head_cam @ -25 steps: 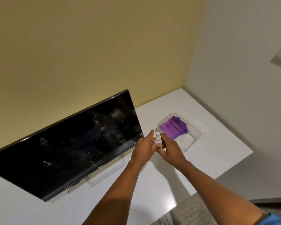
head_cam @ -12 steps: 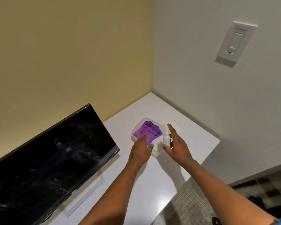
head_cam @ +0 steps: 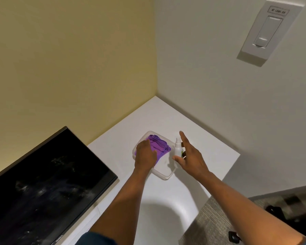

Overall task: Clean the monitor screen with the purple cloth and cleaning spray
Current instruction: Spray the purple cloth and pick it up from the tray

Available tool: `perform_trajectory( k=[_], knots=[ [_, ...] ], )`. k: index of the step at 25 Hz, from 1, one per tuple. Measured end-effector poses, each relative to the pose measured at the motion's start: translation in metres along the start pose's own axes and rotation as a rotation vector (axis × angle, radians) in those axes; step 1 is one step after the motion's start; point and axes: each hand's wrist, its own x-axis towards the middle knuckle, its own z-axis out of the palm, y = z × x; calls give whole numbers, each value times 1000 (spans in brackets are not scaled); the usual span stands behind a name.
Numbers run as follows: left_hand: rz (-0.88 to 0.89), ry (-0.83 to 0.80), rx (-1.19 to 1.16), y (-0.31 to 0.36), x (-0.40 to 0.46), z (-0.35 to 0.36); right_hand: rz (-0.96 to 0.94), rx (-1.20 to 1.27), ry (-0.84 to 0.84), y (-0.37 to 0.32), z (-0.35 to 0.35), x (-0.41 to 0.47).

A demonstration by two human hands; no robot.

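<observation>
A folded purple cloth [head_cam: 160, 144] lies in a clear plastic tray [head_cam: 163, 175] on the white desk. My left hand [head_cam: 145, 157] rests on the cloth's near end, with its fingers curled down into the fabric. A small white spray bottle [head_cam: 177, 147] stands upright at the tray's right rim. Just right of the bottle is my right hand [head_cam: 190, 159], fingers straight and spread, the thumb at the bottle's base. The black monitor [head_cam: 46, 183] stands at the left, its screen smeared with pale marks.
The white desk [head_cam: 166, 206] fills a corner between a yellow wall and a white wall. A wall switch [head_cam: 269, 30] sits high on the right. The desk's right edge drops to grey carpet [head_cam: 217, 216] with dark objects on it.
The view swung right, away from the monitor. My left hand left the bottle and dropped onto the cloth. My right hand carried the bottle to the tray's right rim and spread its fingers.
</observation>
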Motion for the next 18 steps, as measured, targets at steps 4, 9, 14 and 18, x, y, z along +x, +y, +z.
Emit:
perform_trajectory(
  k=[4,9,14,18],
  knots=[
    [-88,-68,157,-4,24,17,17,45,-35,6,10,12],
    [-117,-55,411,-6,47,42,19,85,-59,14,19,25],
    [-158,-32,632,-8,62,53,18,103,-62,24,23,31],
    [-200,-56,661,-7,68,58,32,107,-66,27,25,34]
  ],
)
